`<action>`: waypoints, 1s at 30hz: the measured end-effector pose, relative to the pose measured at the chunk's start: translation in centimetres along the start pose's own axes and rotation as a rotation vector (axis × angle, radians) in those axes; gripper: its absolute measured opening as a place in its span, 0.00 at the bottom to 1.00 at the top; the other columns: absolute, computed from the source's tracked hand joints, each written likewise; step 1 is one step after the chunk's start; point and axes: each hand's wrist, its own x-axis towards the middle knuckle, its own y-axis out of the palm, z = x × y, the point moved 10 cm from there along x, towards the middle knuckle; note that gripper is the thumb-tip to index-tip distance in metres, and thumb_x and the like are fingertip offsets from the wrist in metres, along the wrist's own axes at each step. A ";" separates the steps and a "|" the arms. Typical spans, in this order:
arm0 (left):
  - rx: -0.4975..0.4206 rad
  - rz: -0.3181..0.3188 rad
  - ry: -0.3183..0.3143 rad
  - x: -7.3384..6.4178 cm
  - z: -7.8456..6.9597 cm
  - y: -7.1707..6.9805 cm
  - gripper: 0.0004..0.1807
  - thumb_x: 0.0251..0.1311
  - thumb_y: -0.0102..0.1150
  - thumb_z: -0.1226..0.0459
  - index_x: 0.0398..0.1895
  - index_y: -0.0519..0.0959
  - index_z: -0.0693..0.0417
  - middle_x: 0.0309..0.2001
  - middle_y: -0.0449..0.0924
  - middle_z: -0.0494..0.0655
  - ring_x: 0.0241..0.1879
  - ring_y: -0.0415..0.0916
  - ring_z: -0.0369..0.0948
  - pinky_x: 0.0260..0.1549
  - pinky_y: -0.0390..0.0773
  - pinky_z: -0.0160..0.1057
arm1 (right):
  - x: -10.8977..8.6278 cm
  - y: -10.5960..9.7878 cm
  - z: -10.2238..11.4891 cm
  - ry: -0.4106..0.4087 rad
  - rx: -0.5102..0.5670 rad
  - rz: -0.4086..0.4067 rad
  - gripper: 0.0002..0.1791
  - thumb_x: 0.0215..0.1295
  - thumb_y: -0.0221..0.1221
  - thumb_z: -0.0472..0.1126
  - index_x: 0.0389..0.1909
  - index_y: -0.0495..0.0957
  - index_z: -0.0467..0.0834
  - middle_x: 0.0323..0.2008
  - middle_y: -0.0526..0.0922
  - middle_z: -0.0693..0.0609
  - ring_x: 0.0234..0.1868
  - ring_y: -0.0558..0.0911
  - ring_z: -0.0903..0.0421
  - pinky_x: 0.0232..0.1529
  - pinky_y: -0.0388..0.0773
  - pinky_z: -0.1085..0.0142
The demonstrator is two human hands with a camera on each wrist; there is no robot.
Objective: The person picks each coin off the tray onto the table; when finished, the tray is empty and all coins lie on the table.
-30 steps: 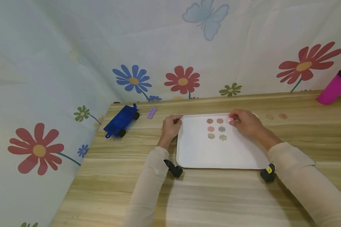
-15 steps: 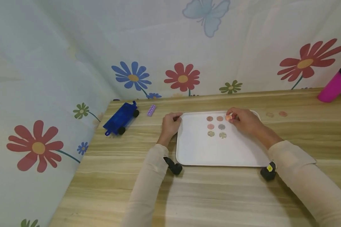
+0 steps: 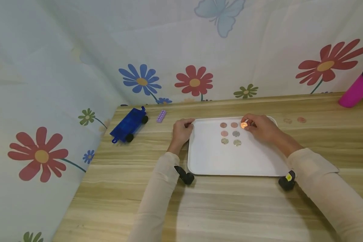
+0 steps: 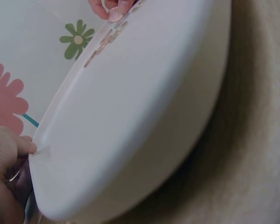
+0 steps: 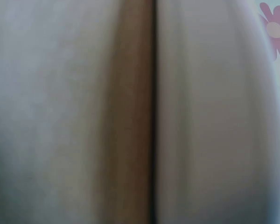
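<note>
A white tray (image 3: 211, 158) lies on the wooden table, with several coins in rows on its far half. Copper coins (image 3: 223, 125) make up the far row, a silver-coloured coin (image 3: 236, 133) sits in the middle row, and gold-toned coins (image 3: 225, 141) are nearest. My right hand (image 3: 261, 128) pinches a copper coin (image 3: 244, 125) at the right end of the far row, its face shining orange. At the tray's left edge, my left hand (image 3: 182, 131) grips the rim, which the left wrist view also shows. Blur in the right wrist view hides the right fingers.
Two more coins, one gold-toned (image 3: 287, 121) and one copper-coloured (image 3: 301, 120), lie beyond the tray on the right. A blue toy wagon (image 3: 129, 125) and a purple toy brick (image 3: 161, 116) are at the left. A pink bottle (image 3: 357, 91) stands at the far right.
The pinched coin has turned from pale pink to bright orange as it catches the light, and its face shows more. Both hands stay nearly in place; the head view has shifted slightly.
</note>
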 end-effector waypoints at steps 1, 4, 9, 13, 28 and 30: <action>0.000 0.002 0.000 0.0 0.0 0.0 0.15 0.68 0.57 0.72 0.54 0.86 0.60 0.49 0.87 0.59 0.48 0.83 0.51 0.50 0.83 0.45 | 0.0 0.0 -0.1 -0.002 0.006 -0.003 0.12 0.71 0.59 0.33 0.53 0.79 0.41 0.38 0.83 0.43 0.37 0.78 0.50 0.39 0.74 0.61; -0.005 0.009 -0.001 0.1 0.0 0.1 0.15 0.68 0.57 0.72 0.54 0.85 0.60 0.50 0.87 0.60 0.49 0.83 0.51 0.51 0.83 0.46 | 0.0 0.0 -0.3 -0.014 0.019 -0.015 0.12 0.71 0.60 0.32 0.53 0.79 0.40 0.37 0.82 0.43 0.35 0.77 0.51 0.36 0.74 0.64; -0.008 0.010 -0.001 0.0 0.0 0.1 0.15 0.69 0.57 0.71 0.54 0.85 0.60 0.51 0.87 0.60 0.51 0.83 0.52 0.52 0.83 0.47 | 0.0 -0.1 -0.7 -0.005 0.043 -0.022 0.13 0.71 0.60 0.32 0.54 0.79 0.40 0.37 0.81 0.43 0.35 0.75 0.51 0.34 0.72 0.66; -0.013 0.013 -0.007 0.0 0.1 0.1 0.15 0.69 0.56 0.71 0.54 0.85 0.60 0.52 0.87 0.60 0.51 0.83 0.52 0.52 0.83 0.47 | -0.2 -0.4 -0.9 0.014 0.068 -0.034 0.13 0.71 0.59 0.32 0.55 0.79 0.40 0.38 0.80 0.43 0.37 0.75 0.50 0.34 0.72 0.67; -0.028 0.007 -0.002 -0.2 0.0 0.0 0.14 0.69 0.56 0.71 0.54 0.85 0.60 0.51 0.86 0.60 0.51 0.83 0.52 0.51 0.83 0.47 | -0.9 -2.4 -1.9 0.025 0.087 -0.123 0.13 0.70 0.60 0.32 0.54 0.80 0.37 0.38 0.81 0.40 0.36 0.75 0.49 0.33 0.71 0.70; -0.026 0.007 -0.001 -0.2 -0.1 0.0 0.14 0.70 0.56 0.71 0.54 0.85 0.60 0.51 0.86 0.60 0.51 0.83 0.52 0.52 0.83 0.47 | -0.9 -2.7 -2.2 0.031 0.084 -0.128 0.14 0.70 0.60 0.31 0.54 0.80 0.37 0.38 0.82 0.39 0.37 0.75 0.48 0.34 0.71 0.70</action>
